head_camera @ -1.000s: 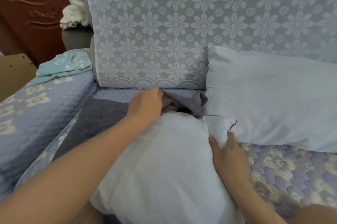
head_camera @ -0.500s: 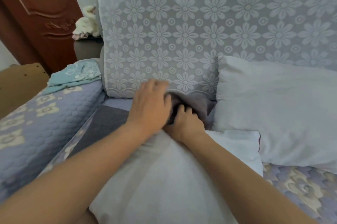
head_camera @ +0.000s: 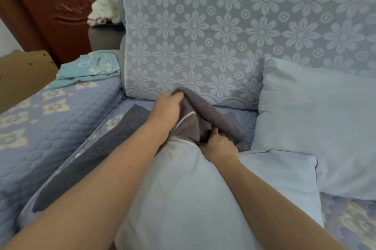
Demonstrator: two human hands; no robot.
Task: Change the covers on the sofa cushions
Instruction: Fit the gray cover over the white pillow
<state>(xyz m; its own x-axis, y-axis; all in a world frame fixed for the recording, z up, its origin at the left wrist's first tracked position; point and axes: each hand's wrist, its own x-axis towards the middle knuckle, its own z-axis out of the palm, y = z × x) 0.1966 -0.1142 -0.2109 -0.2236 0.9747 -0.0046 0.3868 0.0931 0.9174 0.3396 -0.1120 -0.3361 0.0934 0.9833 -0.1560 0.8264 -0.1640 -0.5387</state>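
A white bare cushion (head_camera: 183,198) lies lengthwise on the sofa seat in front of me. At its far end sits a bunched grey cover (head_camera: 213,115). My left hand (head_camera: 166,111) grips the cover's upper edge and holds it raised. My right hand (head_camera: 218,144) has its fingers curled into the grey fabric at the cushion's far end. A flat part of the grey cover (head_camera: 97,154) lies along the seat to the left. A second white cushion (head_camera: 317,117) leans against the floral sofa back (head_camera: 223,32) on the right.
The quilted lilac armrest (head_camera: 40,127) runs along the left, with a folded turquoise cloth (head_camera: 89,68) on it. A dark wooden door (head_camera: 50,5) and a plush toy (head_camera: 105,7) stand behind. The patterned seat (head_camera: 350,219) shows at lower right.
My right hand left the white cushion's corner and moved up into the grey cover. My left hand has lifted the cover's edge higher toward the sofa back.
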